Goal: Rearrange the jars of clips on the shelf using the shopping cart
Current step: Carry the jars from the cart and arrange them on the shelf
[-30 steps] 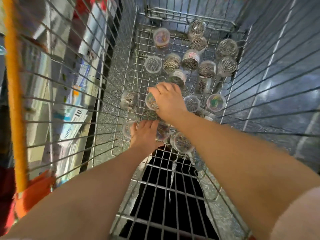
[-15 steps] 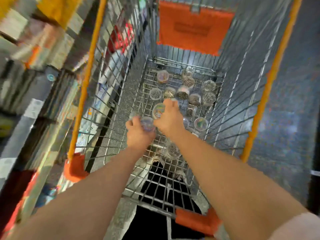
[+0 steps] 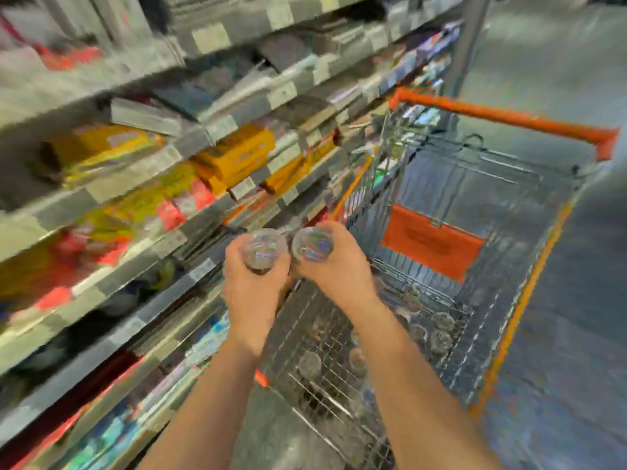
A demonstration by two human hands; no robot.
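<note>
Above the cart point(image 3: 502, 118) — left hand point(image 3: 252, 296) gripping left jar point(image 3: 261, 247), right hand point(image 3: 336, 271) gripping right jar point(image 3: 312, 245), fingers point(image 3: 340, 241) curled

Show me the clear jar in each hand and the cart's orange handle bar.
Clear round jar point(image 3: 261, 247) in left hand point(image 3: 252, 291): head view, top face.
Second clear round jar point(image 3: 312, 245) in right hand point(image 3: 336, 271): head view, top face.
Orange cart handle bar point(image 3: 502, 114): head view, its middle.

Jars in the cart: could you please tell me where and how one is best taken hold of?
Probably from above, with the fingers round the lid rim: each jar seems to sit round end up on the floor of the cart, and its wire walls block the sides.
</note>
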